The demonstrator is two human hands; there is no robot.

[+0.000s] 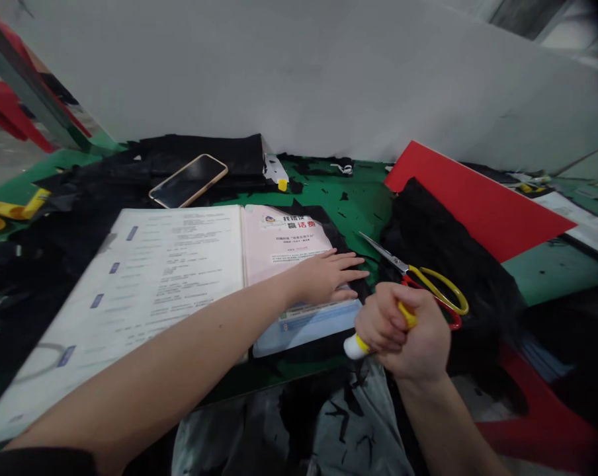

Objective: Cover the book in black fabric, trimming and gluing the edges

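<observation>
My left hand [329, 274] lies flat with fingers stretched out on the right-hand page of an open booklet [180, 277], near its right edge. My right hand [403, 327] is a fist wrapped round a white and yellow glue stick [354, 345], whose white end pokes out to the left. This fist hovers just off the booklet's lower right corner. Yellow-handled scissors [430, 284] lie on black fabric [452, 264] right behind my right hand, blades pointing up-left.
A phone [188, 180] lies screen-up on black cloth at the back left. A red sheet [482, 198] leans at the right over the green table [358, 192]. A small white and yellow cap [278, 175] sits near the wall. Black scraps litter the surface.
</observation>
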